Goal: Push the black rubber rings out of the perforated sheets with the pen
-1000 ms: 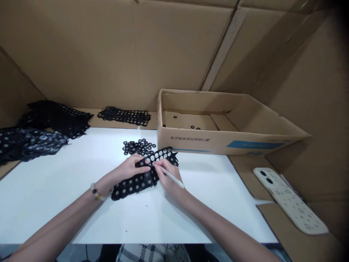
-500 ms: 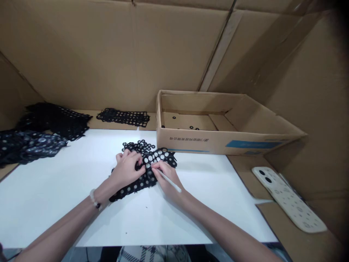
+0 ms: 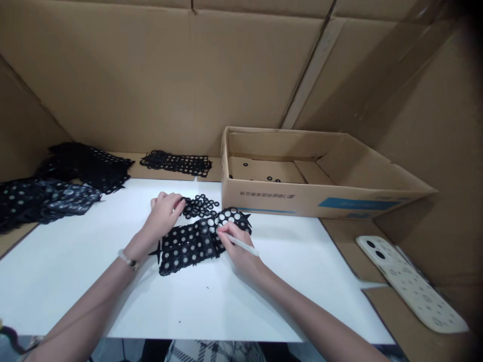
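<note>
A black rubbery sheet [image 3: 184,246] with rows of round holes lies on the white tabletop, several pale discs [image 3: 227,215] showing at its upper right part. My right hand [image 3: 241,246] grips a thin white pen-like stick [image 3: 243,245], its tip down at the sheet beside the discs. Behind the sheet is a loose pile of small black rings [image 3: 202,205]. At the pile's left edge is my left hand [image 3: 166,213], fingers curled and thumb and index close together; whether a ring is between them is hard to make out.
An open cardboard box [image 3: 271,198] with a few black rings inside stands at the back right. Another perforated black strip [image 3: 177,163] lies at the back, and black sheets [image 3: 86,168] are heaped at left. A phone in a pale case [image 3: 411,284] rests at right.
My left hand has left the sheet and moved up and left to the ring pile, uncovering the sheet's left part. My right hand stays at the discs with the stick.
</note>
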Available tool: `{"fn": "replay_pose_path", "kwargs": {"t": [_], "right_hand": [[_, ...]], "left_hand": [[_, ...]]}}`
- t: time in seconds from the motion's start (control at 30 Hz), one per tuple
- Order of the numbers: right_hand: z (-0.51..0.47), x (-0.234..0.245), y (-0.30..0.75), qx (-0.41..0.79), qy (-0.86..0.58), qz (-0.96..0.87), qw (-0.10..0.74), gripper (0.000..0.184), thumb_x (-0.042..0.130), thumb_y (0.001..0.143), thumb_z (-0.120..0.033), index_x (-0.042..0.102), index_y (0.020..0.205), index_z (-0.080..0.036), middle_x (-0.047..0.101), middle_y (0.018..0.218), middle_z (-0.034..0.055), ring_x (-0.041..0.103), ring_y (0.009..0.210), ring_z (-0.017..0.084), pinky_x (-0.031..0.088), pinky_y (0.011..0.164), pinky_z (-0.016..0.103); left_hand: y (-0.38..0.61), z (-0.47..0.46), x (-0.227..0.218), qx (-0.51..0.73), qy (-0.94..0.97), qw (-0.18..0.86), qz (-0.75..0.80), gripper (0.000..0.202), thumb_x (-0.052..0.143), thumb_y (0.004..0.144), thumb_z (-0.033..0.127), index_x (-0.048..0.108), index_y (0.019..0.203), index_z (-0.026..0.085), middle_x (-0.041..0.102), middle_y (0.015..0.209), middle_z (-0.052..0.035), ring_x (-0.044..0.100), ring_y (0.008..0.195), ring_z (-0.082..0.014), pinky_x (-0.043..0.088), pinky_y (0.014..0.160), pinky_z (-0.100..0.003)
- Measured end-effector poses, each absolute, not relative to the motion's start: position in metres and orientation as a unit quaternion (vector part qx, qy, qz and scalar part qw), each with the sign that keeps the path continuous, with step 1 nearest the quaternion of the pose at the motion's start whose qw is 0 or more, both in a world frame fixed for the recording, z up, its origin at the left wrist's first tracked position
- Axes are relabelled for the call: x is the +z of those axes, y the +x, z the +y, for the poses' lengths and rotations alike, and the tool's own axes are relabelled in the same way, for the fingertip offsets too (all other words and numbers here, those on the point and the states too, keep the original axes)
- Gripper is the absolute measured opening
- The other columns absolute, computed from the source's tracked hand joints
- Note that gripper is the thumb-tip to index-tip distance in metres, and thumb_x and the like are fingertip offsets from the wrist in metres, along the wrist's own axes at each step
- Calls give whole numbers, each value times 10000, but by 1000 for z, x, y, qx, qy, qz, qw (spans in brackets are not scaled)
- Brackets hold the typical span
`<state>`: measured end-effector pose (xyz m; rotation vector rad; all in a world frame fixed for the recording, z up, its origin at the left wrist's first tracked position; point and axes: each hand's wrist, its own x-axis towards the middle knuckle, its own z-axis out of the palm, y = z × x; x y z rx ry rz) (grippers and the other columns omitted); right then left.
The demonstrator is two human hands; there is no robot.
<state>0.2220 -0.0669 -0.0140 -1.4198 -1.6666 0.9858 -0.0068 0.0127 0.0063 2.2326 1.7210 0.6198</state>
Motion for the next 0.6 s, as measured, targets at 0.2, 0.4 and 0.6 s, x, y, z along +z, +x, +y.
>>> {"fn": "replay_pose_path", "kwargs": {"t": [0.2,0.4,0.6], "right_hand": [[-65,-15,222,393,-554,-638,363,154,474,892,-284,538,776,-208,600,731,-19,527,698,155,354,621,244],[-63,-19,225,385,-528,-669,355,167,493,898,-317,569,797,-209,630,766,-14,557,716,157,383,646,255],[-51,-9,247,364,-451,-720,382,332,328,950,-259,650,1011,-207,673,1054,68,605,985,207,447,873,342]], "left_hand": [[-9,22,-23,131,787,-19,603,261,444,936,356,618,1087,233,644,1083,-95,449,1020,-299,312,868,-444],[-8,15,-13,202,784,-25,587,245,445,943,345,610,1089,236,668,1038,-65,483,987,-273,345,842,-403],[-12,17,-16,262,758,-11,596,258,423,940,303,615,1091,218,673,1046,-67,516,966,-265,400,844,-383]]}}
